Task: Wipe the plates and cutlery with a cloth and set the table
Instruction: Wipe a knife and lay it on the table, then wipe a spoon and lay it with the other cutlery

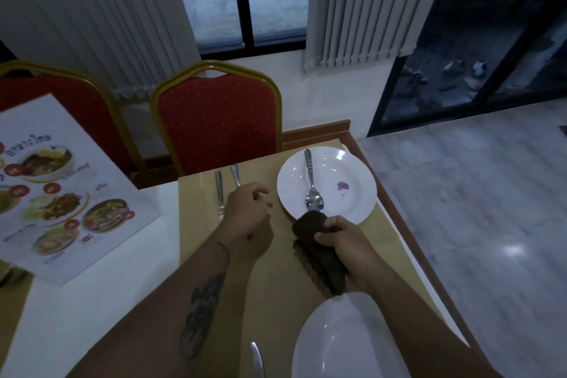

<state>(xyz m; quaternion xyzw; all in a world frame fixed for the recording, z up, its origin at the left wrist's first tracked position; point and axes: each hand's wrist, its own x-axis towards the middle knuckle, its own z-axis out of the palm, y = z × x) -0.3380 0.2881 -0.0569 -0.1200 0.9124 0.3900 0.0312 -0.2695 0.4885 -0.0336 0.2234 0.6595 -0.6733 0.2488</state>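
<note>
A white plate (pixel 352 169) with a purple stain (pixel 345 186) sits at the far right of the table, and a spoon (pixel 312 186) lies on it. My right hand (pixel 346 247) grips a dark brown cloth (pixel 316 242) whose end touches the plate's near rim by the spoon's bowl. My left hand (pixel 248 218) hovers left of the plate with loosely curled fingers, holding nothing. Beside it lie a fork (pixel 219 190) and another utensil handle (pixel 235 174). A second white plate (pixel 343 341) sits at the near edge, with a knife tip (pixel 257 359) to its left.
A tan runner (pixel 270 285) covers the table over a white cloth (pixel 92 301). A laminated menu (pixel 58 190) lies at left. Two red chairs (pixel 214 120) stand behind the table. The table's right edge drops to a marble floor (pixel 475 209).
</note>
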